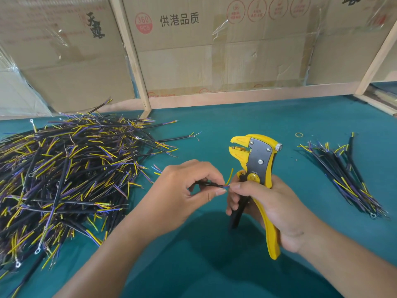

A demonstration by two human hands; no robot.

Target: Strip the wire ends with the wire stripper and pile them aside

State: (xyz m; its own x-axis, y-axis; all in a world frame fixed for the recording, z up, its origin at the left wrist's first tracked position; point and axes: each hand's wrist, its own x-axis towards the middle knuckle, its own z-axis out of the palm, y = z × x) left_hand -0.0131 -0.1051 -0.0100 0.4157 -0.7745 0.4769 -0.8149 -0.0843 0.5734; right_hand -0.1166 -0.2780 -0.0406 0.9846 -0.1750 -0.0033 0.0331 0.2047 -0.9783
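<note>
Right hand (pixel 277 203) grips upright yellow wire stripper (pixel 258 166), thumb touching the black wire (pixel 211 184) pinched in left hand (pixel 182 190) above the green table (pixel 236 123); large wire heap (pixel 64 173) left, smaller bundle (pixel 345 175) right, cardboard boxes (pixel 214 50) behind.

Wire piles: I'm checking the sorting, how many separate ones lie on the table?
2: a big wire pile at left, a small wire pile at right.
</note>
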